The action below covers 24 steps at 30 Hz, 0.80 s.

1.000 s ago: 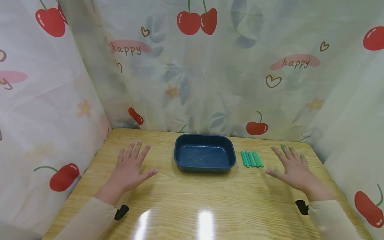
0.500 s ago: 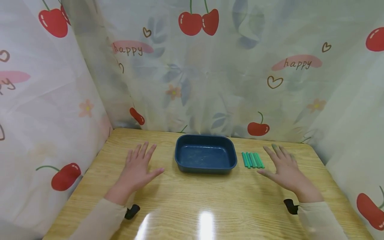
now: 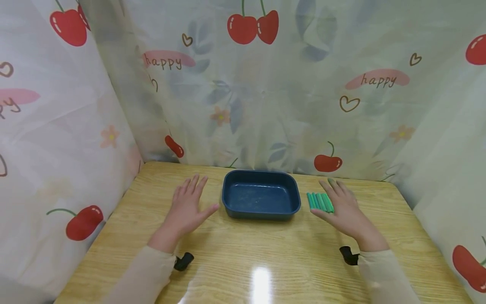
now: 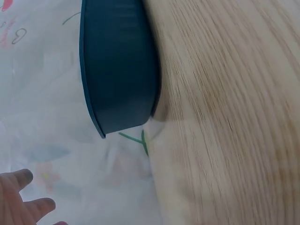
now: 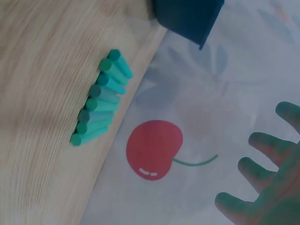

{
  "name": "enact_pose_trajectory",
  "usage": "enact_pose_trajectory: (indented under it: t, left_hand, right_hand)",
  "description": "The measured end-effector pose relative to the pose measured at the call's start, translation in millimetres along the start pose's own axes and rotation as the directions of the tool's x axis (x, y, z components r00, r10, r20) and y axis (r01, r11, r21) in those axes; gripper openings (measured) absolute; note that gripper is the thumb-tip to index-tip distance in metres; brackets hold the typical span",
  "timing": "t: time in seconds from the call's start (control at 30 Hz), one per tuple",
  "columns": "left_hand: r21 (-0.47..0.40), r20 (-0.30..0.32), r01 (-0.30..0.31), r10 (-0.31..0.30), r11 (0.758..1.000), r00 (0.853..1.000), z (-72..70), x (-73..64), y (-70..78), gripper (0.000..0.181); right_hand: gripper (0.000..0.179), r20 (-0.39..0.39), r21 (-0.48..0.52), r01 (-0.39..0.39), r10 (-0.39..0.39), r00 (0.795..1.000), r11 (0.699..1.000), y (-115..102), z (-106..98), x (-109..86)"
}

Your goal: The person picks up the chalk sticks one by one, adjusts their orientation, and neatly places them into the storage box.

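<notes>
A dark blue rectangular tub (image 3: 262,215) with rounded corners stands near the back of the wooden table. Just to its right lies a row of several short round sticks (image 3: 317,202) in green and teal, side by side, chalk-like in shape. My left hand (image 3: 184,211) hovers left of the tub with fingers spread, holding nothing. Over the right part of the row is my right hand (image 3: 344,213), also spread and holding nothing; its thumb and fingers hide some stick ends. The right wrist view shows the whole row of sticks (image 5: 100,101) apart from the fingers (image 5: 267,147).
The light wooden table (image 3: 243,257) ends at a white curtain (image 3: 262,105) printed with cherries, which hangs behind and on both sides. Bright light reflects off the table's front.
Both hands have moved inward, the left one to the right and the right one to the left, reaching above the sticks. The tub and sticks stay in place.
</notes>
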<state>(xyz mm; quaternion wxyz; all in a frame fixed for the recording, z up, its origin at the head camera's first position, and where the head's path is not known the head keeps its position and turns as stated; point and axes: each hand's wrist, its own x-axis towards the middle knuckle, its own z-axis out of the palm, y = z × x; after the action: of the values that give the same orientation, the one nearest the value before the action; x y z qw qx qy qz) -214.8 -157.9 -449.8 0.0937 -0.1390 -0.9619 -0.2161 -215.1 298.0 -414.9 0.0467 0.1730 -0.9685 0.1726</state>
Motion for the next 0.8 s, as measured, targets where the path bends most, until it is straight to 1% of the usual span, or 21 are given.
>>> enact_pose_trajectory:
  t: [0.13, 0.43, 0.7, 0.8]
  left_hand:
    - [-0.025, -0.009, 0.002, -0.002, 1.0, 1.0, 2.5, 3.3, 4.5, 0.093]
    - [-0.077, -0.036, -0.002, -0.001, 0.997, 0.999, 11.9, 10.8, 13.1, 0.091]
    - [-0.154, -0.019, 0.018, -0.021, 0.988, 1.0, 19.7, 20.1, 20.6, 0.091]
    - [-0.168, -0.01, 0.027, -0.03, 0.985, 1.0, 23.4, 23.4, 22.7, 0.089]
  right_hand:
    - [0.094, -0.006, 0.036, -0.001, 0.001, 1.0, 0.999, -8, 2, 6.3]
    - [0.095, -0.001, 0.073, -0.006, 0.007, 1.0, 0.997, -14, 11, 17.0]
    - [0.097, 0.037, 0.096, -0.023, 0.019, 0.999, 0.995, -20, 18, 26.1]
    - [0.098, 0.058, 0.119, -0.038, 0.031, 0.998, 0.992, -22, 21, 29.5]
